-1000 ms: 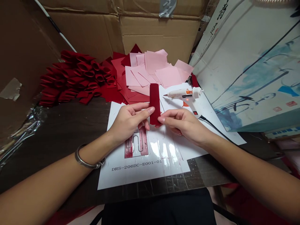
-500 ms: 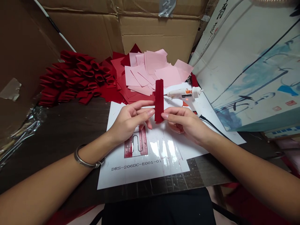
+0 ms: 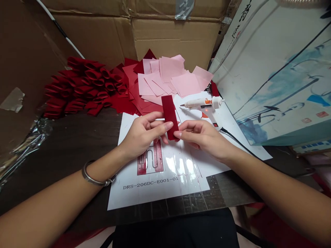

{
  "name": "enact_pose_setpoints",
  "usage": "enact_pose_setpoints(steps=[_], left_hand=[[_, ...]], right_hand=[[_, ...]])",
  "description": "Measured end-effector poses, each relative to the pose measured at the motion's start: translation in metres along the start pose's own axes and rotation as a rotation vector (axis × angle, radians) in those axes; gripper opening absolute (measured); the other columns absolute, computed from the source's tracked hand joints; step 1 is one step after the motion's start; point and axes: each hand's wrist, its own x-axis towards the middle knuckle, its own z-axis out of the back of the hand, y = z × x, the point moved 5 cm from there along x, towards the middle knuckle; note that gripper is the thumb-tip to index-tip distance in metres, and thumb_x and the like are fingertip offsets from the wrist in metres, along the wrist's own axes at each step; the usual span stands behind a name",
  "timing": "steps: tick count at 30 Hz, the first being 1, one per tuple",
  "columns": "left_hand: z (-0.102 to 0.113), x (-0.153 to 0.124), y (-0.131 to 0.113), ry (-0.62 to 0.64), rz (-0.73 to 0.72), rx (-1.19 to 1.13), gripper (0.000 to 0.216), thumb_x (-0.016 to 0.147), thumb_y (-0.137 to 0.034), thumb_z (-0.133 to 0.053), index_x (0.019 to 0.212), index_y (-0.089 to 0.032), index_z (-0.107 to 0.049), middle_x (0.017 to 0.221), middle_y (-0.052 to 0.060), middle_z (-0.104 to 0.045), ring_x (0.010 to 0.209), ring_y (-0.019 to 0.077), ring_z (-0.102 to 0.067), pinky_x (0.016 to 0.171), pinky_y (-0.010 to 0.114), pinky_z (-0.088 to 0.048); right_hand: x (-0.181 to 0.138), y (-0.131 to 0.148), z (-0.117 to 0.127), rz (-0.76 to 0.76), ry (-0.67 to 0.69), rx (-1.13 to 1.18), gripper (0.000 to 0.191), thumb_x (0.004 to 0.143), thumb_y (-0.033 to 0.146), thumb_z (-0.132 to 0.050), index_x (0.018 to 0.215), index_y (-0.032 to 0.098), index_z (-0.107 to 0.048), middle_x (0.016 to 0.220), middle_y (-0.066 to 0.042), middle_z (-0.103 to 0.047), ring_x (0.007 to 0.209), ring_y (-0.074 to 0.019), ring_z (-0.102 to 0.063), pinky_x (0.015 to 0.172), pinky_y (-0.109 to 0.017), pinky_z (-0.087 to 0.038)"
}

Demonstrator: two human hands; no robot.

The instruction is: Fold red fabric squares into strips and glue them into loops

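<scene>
A dark red folded strip (image 3: 170,113), of cloth or paper, is held up between my two hands above the printed sheet (image 3: 160,186). My left hand (image 3: 144,133) pinches its left side, thumb in front and fingers behind. The thumb and fingers of my right hand (image 3: 200,137) grip the lower right corner. The strip leans with its top toward the left. Just right of it, a white glue gun (image 3: 204,105) rests on white paper with a small orange light on and its nozzle facing left.
Rolled dark red pieces (image 3: 85,86) are heaped at the back left. Beside them lie flat red sheets (image 3: 139,98) and pink sheets (image 3: 172,74). Cardboard (image 3: 176,38) walls the back, and a painted white panel (image 3: 279,79) stands at the right. The glue gun's black cord (image 3: 238,141) trails right.
The red strip has turned from upright to leaning left and shows a broader face. It has come slightly lower and nearer, both hands still on it.
</scene>
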Motion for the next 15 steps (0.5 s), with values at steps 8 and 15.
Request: enact_pose_setpoints(steps=[8, 15], left_hand=[[-0.007, -0.005, -0.009, 0.044, -0.084, 0.270, 0.019, 0.084, -0.027, -0.067, 0.098, -0.015, -0.069, 0.085, 0.004, -0.071, 0.063, 0.0118, -0.062, 0.054, 0.022, -0.047], [-0.010, -0.006, -0.012, 0.062, -0.163, 0.437, 0.018, 0.087, -0.033, -0.064, 0.091, -0.017, -0.072, 0.082, 0.003, -0.071, 0.073, 0.0144, -0.062, 0.064, 0.024, -0.048]], right_hand=[[-0.003, 0.013, 0.007, 0.224, -0.179, -0.118, 0.024, 0.081, 0.039, -0.073, 0.095, 0.020, -0.067, 0.096, -0.003, -0.067, 0.084, -0.0162, -0.062, 0.071, -0.031, -0.047], [-0.002, 0.013, 0.003, 0.235, -0.063, -0.029, 0.017, 0.081, 0.035, -0.073, 0.089, 0.021, -0.068, 0.092, -0.003, -0.070, 0.084, -0.0171, -0.064, 0.076, -0.033, -0.050]])
